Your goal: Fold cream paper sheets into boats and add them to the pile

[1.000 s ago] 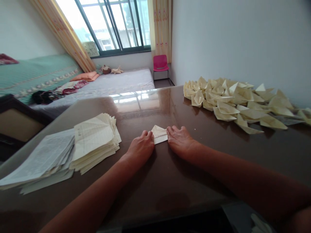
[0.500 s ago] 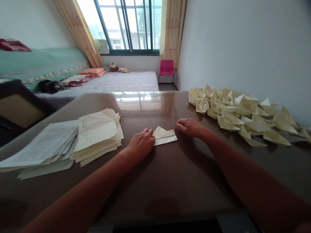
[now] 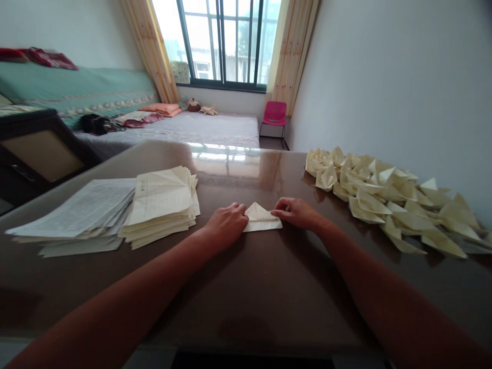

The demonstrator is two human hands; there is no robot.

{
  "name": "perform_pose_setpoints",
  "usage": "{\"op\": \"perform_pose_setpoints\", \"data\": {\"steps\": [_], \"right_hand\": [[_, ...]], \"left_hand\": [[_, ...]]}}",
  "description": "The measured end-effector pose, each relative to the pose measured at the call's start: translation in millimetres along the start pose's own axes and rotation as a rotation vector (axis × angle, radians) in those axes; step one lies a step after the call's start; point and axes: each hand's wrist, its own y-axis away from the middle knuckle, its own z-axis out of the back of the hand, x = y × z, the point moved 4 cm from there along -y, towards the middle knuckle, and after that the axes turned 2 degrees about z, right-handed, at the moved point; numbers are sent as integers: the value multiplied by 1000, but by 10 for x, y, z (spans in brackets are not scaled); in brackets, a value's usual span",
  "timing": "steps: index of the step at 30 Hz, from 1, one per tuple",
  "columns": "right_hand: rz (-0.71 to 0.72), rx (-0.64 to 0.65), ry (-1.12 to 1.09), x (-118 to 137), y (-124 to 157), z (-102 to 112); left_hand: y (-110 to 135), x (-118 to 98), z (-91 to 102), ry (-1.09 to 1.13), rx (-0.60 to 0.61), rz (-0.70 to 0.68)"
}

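Observation:
A small folded sheet of cream paper [image 3: 262, 219] lies on the brown table before me, with a pointed peak at the top and a straight band along its lower edge. My left hand [image 3: 229, 221] is closed on the paper's left end, its fingers curled and the tips partly hidden. At the other end, my right hand [image 3: 295, 211] pinches the right corner between thumb and bent fingers. Between the hands the peak and lower band stay visible.
Left of my hands lie a stack of cream sheets [image 3: 165, 200] and a stack of greyish printed sheets [image 3: 77, 210]. Many folded paper boats [image 3: 369, 195] are heaped at the right by the wall. Beyond the glossy table [image 3: 230, 287] stand a bed and a pink chair [image 3: 275, 114].
My right hand has come in from beside the paper and now grips its right corner. The left hand keeps its hold. The whole view has shifted slightly.

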Motion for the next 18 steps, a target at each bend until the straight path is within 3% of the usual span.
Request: {"op": "perform_pose_setpoints", "data": {"steps": [9,18], "right_hand": [[-5,51,-68,45,-1,-62],[-35,-10,-257,121,1,-36]], "left_hand": [[-18,52,-50,-6,-92,16],[-35,72,-75,35,-152,92]]}}
